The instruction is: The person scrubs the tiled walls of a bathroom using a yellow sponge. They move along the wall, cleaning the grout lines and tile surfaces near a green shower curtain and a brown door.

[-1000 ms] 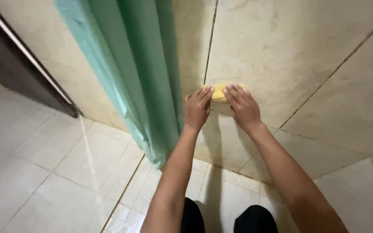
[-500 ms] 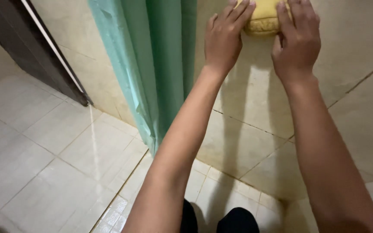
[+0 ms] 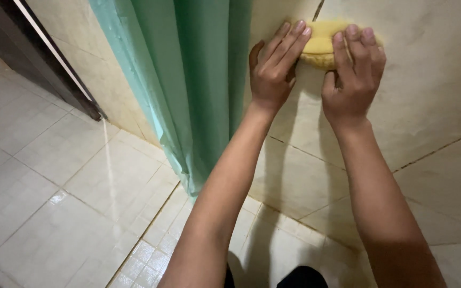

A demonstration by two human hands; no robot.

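Observation:
A yellow sponge (image 3: pixel 320 44) is pressed flat against a beige tiled wall (image 3: pixel 433 96) near the top of the view. My left hand (image 3: pixel 274 72) lies over its left end, fingers stretched out on it. My right hand (image 3: pixel 352 72) covers its right part, fingers bent over the sponge. Both arms reach up from the bottom edge. Most of the sponge is hidden under my fingers.
A green shower curtain (image 3: pixel 188 80) hangs just left of my left hand, down to the floor. A dark door frame (image 3: pixel 54 64) stands at the far left. Pale, glossy floor tiles (image 3: pixel 54 202) spread below, with small mosaic tiles near the wall base.
Both hands and the sponge have moved up the wall, from low near the floor to higher up. In the latest half second they sit slightly lower in view.

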